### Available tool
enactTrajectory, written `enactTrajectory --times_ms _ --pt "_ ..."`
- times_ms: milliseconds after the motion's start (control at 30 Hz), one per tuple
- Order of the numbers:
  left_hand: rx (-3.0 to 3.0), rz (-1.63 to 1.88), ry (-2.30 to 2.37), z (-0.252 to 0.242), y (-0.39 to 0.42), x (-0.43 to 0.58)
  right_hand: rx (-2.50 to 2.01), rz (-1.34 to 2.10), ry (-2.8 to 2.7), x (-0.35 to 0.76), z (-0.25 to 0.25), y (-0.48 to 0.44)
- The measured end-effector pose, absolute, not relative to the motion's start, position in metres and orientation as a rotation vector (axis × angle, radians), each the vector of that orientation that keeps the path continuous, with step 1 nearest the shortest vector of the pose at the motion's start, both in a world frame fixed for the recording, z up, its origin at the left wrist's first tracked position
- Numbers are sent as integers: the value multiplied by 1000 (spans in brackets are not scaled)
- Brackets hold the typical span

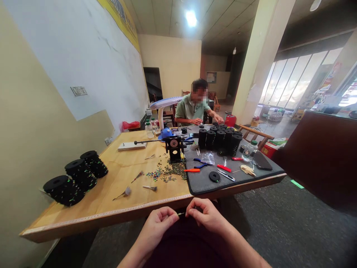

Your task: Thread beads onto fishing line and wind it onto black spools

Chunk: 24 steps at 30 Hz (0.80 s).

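Observation:
My left hand (158, 222) and my right hand (205, 214) are held close together in front of the table's near edge, over my lap. Both are pinched, fingers curled, on a tiny thin piece (182, 213) that spans the gap between their fingertips; it is too small to name. On the wooden table (117, 201) just beyond lie several small tufted wire pieces (125, 192) and a scatter of small coloured beads (167, 172). A black hand-crank winder (174, 148) stands behind the beads.
Black spools (74, 176) sit at the table's left; more stand in rows (220, 139) on a grey mat (200, 182) with pliers (192, 170), a phone (261, 160) and a bottle. A lamp (164, 111) stands mid-table. Another person (195, 109) sits at the far end. A dark cabinet (320, 156) stands right.

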<state>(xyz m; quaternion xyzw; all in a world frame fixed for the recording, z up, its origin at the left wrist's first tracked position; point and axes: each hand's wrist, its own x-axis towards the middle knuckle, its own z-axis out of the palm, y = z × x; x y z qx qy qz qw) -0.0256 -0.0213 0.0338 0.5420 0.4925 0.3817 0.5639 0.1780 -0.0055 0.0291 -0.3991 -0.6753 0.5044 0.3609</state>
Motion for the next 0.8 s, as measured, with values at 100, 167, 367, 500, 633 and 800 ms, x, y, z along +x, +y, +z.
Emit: enactTrajectory --times_ms 100,167,367,500,633,800 --pt "1271 902 1166 36 -21 -25 -1061 1315 -1723 183 23 -5" --pt "1261 898 1163 36 -22 -25 -1074 1325 -1713 186 21 -5" --pt "1257 886 1159 32 -21 -23 -1007 1424 -1682 187 20 -4" --pt "1264 872 1139 31 -20 -22 -991 1461 -1651 178 26 -5" --pt "1294 859 1122 34 -21 -20 -1006 1387 -1733 170 36 -8" --pt "1284 857 1125 29 -20 -22 -1007 1314 -1789 173 38 -7"
